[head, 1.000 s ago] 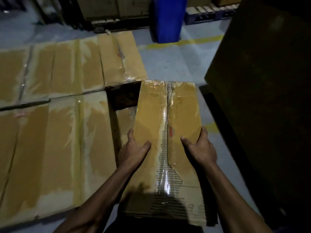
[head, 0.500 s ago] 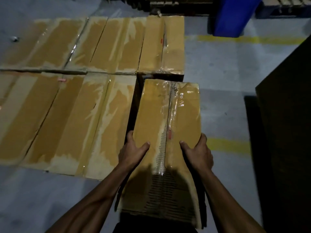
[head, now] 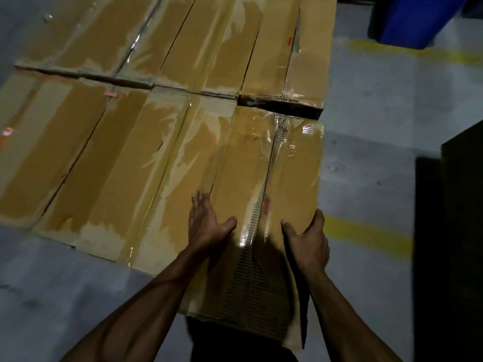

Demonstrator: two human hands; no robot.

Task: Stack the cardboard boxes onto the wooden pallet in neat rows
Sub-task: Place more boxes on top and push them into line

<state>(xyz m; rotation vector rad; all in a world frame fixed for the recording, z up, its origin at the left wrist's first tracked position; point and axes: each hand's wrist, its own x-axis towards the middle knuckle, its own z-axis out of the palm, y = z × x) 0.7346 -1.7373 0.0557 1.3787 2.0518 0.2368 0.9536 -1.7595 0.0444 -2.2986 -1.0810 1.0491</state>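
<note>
Head view: left hand (head: 209, 226) lies against the left side of the long taped cardboard box (head: 269, 205), fingers straight along the edge, thumb spread onto the top. Right hand (head: 308, 241) grips the box's right edge, thumb on top, fingers curled over the side and out of sight. Box sits at the right end of the near row of stacked boxes (head: 117, 158), touching its left neighbour; dark gap at its far end before the back row. Box's near end is in shadow. Pallet hidden under the boxes. Grey floor (head: 366, 121) around, yellow line (head: 366, 231) to the right.
</note>
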